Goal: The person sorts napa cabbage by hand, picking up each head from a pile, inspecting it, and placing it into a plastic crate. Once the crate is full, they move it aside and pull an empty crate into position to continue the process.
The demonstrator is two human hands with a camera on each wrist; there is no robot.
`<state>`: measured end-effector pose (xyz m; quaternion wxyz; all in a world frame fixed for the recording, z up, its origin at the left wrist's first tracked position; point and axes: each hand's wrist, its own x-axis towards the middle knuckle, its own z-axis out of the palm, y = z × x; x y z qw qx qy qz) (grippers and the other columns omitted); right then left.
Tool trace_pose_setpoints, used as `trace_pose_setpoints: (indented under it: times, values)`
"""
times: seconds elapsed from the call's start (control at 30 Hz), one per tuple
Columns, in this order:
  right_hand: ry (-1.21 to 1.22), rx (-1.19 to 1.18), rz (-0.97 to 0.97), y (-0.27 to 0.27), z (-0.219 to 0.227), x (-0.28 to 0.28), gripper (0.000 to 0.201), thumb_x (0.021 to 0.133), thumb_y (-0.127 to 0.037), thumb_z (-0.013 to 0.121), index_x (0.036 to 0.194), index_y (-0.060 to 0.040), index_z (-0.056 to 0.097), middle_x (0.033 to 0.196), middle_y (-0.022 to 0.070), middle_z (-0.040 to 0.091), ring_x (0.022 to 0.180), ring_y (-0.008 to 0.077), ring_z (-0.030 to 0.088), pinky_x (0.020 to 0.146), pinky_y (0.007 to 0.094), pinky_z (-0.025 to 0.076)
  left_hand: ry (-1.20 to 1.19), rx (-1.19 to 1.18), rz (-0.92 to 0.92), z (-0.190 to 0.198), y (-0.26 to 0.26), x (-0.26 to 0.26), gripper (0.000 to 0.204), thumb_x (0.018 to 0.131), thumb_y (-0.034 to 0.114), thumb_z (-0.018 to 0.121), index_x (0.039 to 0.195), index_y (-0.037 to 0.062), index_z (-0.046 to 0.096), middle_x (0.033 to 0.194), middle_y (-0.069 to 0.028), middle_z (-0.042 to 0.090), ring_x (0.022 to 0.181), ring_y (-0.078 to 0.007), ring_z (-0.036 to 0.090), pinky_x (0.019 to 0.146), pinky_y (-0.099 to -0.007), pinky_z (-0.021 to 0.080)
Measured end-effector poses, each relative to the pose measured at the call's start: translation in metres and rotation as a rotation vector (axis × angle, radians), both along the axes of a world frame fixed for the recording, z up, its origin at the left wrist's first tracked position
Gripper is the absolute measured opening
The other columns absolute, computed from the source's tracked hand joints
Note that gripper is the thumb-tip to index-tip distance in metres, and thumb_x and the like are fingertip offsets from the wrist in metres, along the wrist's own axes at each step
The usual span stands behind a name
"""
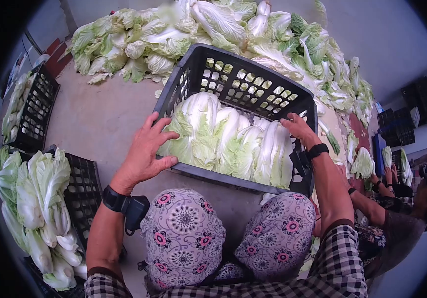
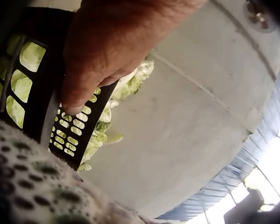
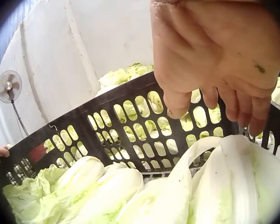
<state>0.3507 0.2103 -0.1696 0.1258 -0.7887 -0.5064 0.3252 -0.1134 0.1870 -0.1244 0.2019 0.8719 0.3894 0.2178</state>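
A black plastic crate (image 1: pixel 233 180) stands in front of the knees, with a row of napa cabbages (image 1: pixel 228 139) lying side by side in it. At the crate's left side my left hand (image 1: pixel 146 149) has its fingers spread, the fingertips over the leafy end of the leftmost cabbage. In the left wrist view the thumb (image 2: pixel 77 100) points down by the crate rim. My right hand (image 1: pixel 300 130) is above the right end of the row, inside the right rim. In the right wrist view its fingers hang loosely, holding nothing, over the white stem of the nearest cabbage (image 3: pixel 238 182).
A large heap of cabbages (image 1: pixel 213 30) lies against the wall behind the crate. Filled crates stand at left, one with cabbages (image 1: pixel 44 193) piled high beside my left arm. Another person (image 1: pixel 412 218) sits close at right. Black crates (image 1: pixel 397 124) are stacked at far right.
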Motion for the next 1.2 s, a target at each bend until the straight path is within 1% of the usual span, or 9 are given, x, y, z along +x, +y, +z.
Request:
trace_pose_setpoints:
  times: [0.13, 0.27, 0.3, 0.43, 0.53, 0.7, 0.8, 1.07, 1.2]
  values:
    - [-0.027, -0.020, 0.076, 0.017, -0.023, 0.005, 0.072, 0.087, -0.046, 0.048, 0.130, 0.0102, 0.037, 0.129, 0.0287, 0.045, 0.122, 0.0341, 0.045, 0.102, 0.0354, 0.034, -0.016, -0.057, -0.011, 0.002, 0.000, -0.001, 0.050, 0.072, 0.043, 0.068, 0.111, 0.0129, 0.057, 0.130, -0.0117, 0.046, 0.132, -0.0406, 0.025, 0.103, -0.0508, 0.026]
    - [-0.132, -0.033, 0.219, 0.015, -0.062, 0.017, 0.068, 0.091, -0.050, 0.041, 0.126, 0.0087, 0.044, 0.128, 0.0238, 0.048, 0.123, 0.0324, 0.044, 0.104, 0.0343, 0.031, -0.025, -0.067, -0.024, 0.003, 0.000, 0.000, 0.050, 0.071, 0.042, 0.069, 0.111, 0.0128, 0.057, 0.129, -0.0112, 0.047, 0.132, -0.0408, 0.024, 0.103, -0.0510, 0.026]
    - [-0.117, -0.032, 0.167, 0.014, -0.064, 0.017, 0.071, 0.088, -0.055, 0.042, 0.121, 0.0070, 0.049, 0.121, 0.0223, 0.054, 0.114, 0.0312, 0.050, 0.097, 0.0357, 0.037, -0.024, -0.066, -0.019, 0.004, 0.001, 0.002, 0.050, 0.071, 0.041, 0.069, 0.110, 0.0128, 0.057, 0.129, -0.0111, 0.047, 0.132, -0.0409, 0.024, 0.103, -0.0510, 0.026]
    - [0.059, -0.046, -0.110, 0.013, -0.008, -0.007, 0.071, 0.073, -0.058, 0.062, 0.109, 0.0020, 0.055, 0.097, 0.0163, 0.061, 0.090, 0.0226, 0.059, 0.078, 0.0334, 0.046, -0.023, -0.074, -0.011, 0.004, 0.001, 0.005, 0.048, 0.070, 0.039, 0.070, 0.109, 0.0130, 0.058, 0.127, -0.0109, 0.049, 0.132, -0.0408, 0.025, 0.103, -0.0504, 0.028]
    - [-0.021, 0.049, -0.024, 0.004, 0.003, -0.013, 0.063, 0.069, -0.052, 0.070, 0.102, 0.0004, 0.058, 0.091, 0.0138, 0.062, 0.085, 0.0206, 0.060, 0.074, 0.0316, 0.048, -0.017, -0.059, -0.006, 0.004, 0.000, 0.006, 0.047, 0.069, 0.037, 0.070, 0.108, 0.0129, 0.059, 0.126, -0.0105, 0.050, 0.132, -0.0402, 0.026, 0.103, -0.0494, 0.029]
    - [0.493, -0.041, -0.033, -0.015, 0.027, -0.024, 0.059, 0.073, -0.028, 0.076, 0.117, 0.0031, 0.052, 0.101, 0.0121, 0.063, 0.087, 0.0190, 0.062, 0.077, 0.0307, 0.050, 0.006, -0.036, 0.016, 0.005, 0.000, 0.007, 0.044, 0.068, 0.032, 0.070, 0.106, 0.0124, 0.060, 0.124, -0.0100, 0.052, 0.131, -0.0396, 0.028, 0.103, -0.0485, 0.030]
    - [0.658, 0.128, -0.101, -0.032, 0.032, -0.034, 0.055, 0.073, -0.025, 0.076, 0.115, 0.0025, 0.054, 0.101, 0.0113, 0.063, 0.086, 0.0187, 0.062, 0.077, 0.0300, 0.050, 0.012, -0.032, 0.020, 0.004, -0.001, 0.006, 0.042, 0.068, 0.030, 0.070, 0.105, 0.0125, 0.061, 0.123, -0.0099, 0.052, 0.131, -0.0396, 0.028, 0.103, -0.0483, 0.030]
    - [0.384, 0.605, 0.051, -0.087, 0.122, -0.047, 0.056, 0.070, -0.027, 0.077, 0.114, 0.0000, 0.054, 0.101, 0.0103, 0.062, 0.089, 0.0166, 0.060, 0.080, 0.0300, 0.049, 0.033, 0.010, 0.033, -0.006, 0.000, 0.001, 0.040, 0.071, 0.031, 0.068, 0.105, 0.0114, 0.061, 0.117, -0.0104, 0.056, 0.128, -0.0378, 0.033, 0.104, -0.0468, 0.030]
    - [0.450, 0.850, -0.008, -0.124, 0.191, -0.048, 0.051, 0.072, -0.024, 0.077, 0.112, -0.0022, 0.054, 0.098, 0.0077, 0.063, 0.086, 0.0145, 0.060, 0.077, 0.0289, 0.049, -0.171, -0.173, 0.045, 0.018, -0.003, 0.001, 0.043, 0.076, 0.033, 0.066, 0.110, 0.0064, 0.058, 0.115, -0.0119, 0.057, 0.120, -0.0304, 0.045, 0.102, -0.0415, 0.033]
